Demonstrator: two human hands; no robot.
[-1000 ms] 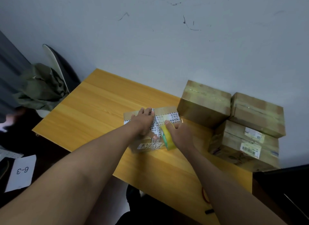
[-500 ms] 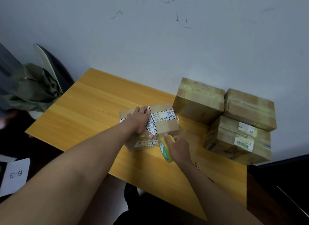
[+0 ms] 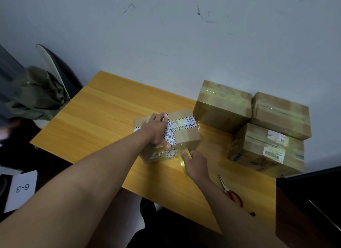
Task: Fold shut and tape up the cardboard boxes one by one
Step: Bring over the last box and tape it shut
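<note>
A small cardboard box (image 3: 186, 135) with black-and-white printed tape crossed over its top sits mid-table. My left hand (image 3: 156, 129) lies flat on the box top, fingers straight, pressing it down. My right hand (image 3: 195, 164) grips a yellow-rimmed tape roll (image 3: 183, 162) just off the box's near right corner. A clear strip of tape runs from the roll up onto the box top. Three taped boxes stand to the right: one by the wall (image 3: 221, 105), and one (image 3: 282, 114) stacked on a labelled one (image 3: 265, 151).
The wooden table (image 3: 103, 114) stands against a grey wall. Red-handled scissors (image 3: 231, 192) lie near its front edge, right of my right arm. A chair with a green cloth (image 3: 35, 94) stands at the left. A paper marked 6-3 (image 3: 20, 188) lies on the floor.
My right hand has drawn the tape roll back from the box top, down past its near edge toward me. The left hand has stayed flat on the box.
</note>
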